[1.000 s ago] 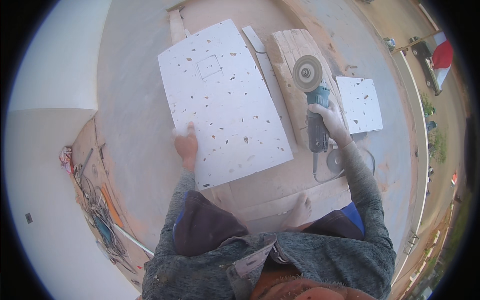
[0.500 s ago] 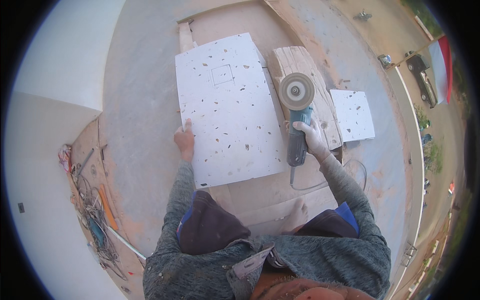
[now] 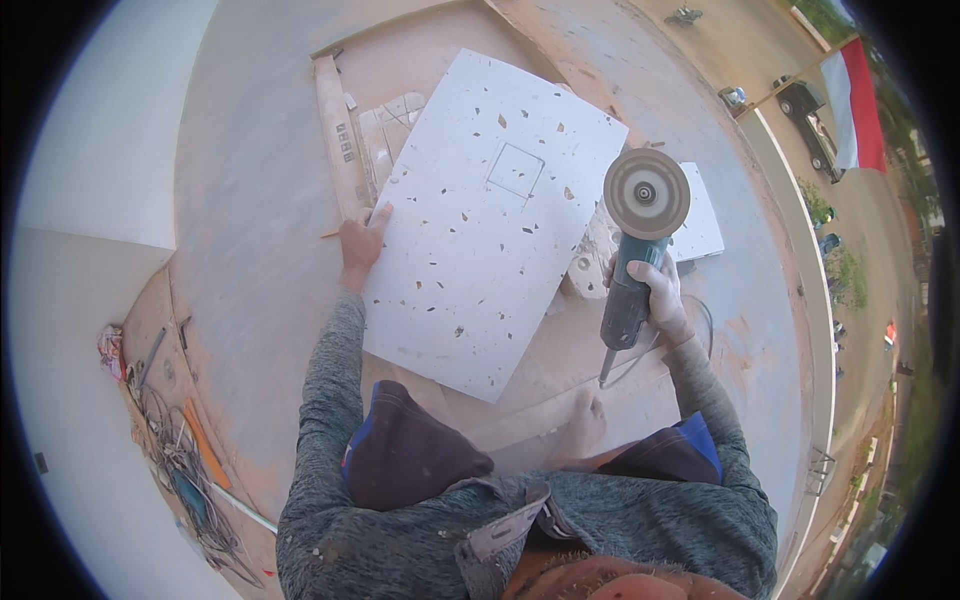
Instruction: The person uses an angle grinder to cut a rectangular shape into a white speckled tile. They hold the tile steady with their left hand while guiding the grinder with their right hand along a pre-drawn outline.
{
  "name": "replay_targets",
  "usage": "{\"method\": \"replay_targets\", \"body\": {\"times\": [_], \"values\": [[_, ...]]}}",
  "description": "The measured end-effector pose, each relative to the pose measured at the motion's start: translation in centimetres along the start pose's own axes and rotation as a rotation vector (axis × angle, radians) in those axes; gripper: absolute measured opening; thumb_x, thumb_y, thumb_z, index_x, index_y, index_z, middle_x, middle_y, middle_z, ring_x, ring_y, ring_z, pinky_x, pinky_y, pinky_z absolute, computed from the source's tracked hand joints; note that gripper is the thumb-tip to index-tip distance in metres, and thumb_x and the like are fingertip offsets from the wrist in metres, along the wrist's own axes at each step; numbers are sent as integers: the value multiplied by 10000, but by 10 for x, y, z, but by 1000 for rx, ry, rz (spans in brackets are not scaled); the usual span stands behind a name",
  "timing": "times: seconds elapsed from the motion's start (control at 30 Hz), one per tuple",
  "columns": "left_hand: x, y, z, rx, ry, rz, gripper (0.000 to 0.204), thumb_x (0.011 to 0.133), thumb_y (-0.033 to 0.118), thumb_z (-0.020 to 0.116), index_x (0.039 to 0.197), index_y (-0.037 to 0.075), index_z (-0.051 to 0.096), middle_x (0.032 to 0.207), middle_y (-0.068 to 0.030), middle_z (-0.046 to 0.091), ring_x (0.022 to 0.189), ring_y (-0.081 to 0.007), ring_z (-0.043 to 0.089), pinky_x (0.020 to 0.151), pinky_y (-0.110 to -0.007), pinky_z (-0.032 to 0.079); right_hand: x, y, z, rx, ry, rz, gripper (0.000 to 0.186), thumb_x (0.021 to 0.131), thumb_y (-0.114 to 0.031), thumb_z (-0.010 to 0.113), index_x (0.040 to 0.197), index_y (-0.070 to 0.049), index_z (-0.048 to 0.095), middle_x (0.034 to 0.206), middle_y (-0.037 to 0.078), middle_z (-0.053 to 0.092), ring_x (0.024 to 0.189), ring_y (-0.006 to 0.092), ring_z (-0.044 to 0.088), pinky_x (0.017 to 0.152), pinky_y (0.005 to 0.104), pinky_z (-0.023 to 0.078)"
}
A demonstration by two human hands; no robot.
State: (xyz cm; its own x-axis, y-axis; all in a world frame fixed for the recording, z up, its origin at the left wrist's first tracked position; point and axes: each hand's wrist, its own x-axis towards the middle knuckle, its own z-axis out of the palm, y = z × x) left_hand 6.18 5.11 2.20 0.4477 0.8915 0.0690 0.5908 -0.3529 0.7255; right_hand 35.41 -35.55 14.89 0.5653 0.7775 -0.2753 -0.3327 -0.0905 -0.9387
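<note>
A large white tile with dark and brown flecks (image 3: 470, 270) lies turned at a slant in front of me, with a small square drawn in pencil (image 3: 516, 171) on its upper part. My left hand (image 3: 360, 243) grips its left edge, thumb on top and fingers partly hidden beneath. In my right hand (image 3: 658, 293), dusted white, is a teal and black angle grinder (image 3: 630, 285), held by its body. The grinder's round disc (image 3: 647, 193) faces up at the tile's right side. Whether the disc is spinning I cannot tell.
A pale wooden block (image 3: 588, 265) is mostly covered by the tile. Beyond the grinder lies a smaller speckled piece (image 3: 700, 215). A power strip on a board (image 3: 345, 142) is at upper left; tangled cables and tools (image 3: 185, 470) lie by the wall. A low ledge (image 3: 800, 220) runs along the right.
The tile has swung clockwise, its far end going right over the wooden block, with my left hand still on its edge. My right hand has carried the grinder to the right.
</note>
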Motion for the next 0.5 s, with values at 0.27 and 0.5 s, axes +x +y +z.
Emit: {"method": "replay_targets", "body": {"times": [0.27, 0.5], "values": [[18, 12, 8, 44, -172, 169, 536, 984, 459, 762, 991, -76, 800, 849, -298, 755, 778, -369, 770, 744, -466, 566, -29, -2, -27, -124, 59, 20, 488, 832, -208, 749, 1229, 47, 625, 1022, 122, 719, 881, 208, 725, 825, 374, 616], [42, 15, 15, 160, -247, 260, 622, 988, 524, 733, 1065, -90, 795, 928, -317, 770, 884, -447, 769, 843, -501, 586, -34, 0, -27, -346, 64, 62, 458, 821, -165, 774, 1208, 45, 650, 1014, 96, 723, 883, 173, 711, 832, 342, 593]]}}
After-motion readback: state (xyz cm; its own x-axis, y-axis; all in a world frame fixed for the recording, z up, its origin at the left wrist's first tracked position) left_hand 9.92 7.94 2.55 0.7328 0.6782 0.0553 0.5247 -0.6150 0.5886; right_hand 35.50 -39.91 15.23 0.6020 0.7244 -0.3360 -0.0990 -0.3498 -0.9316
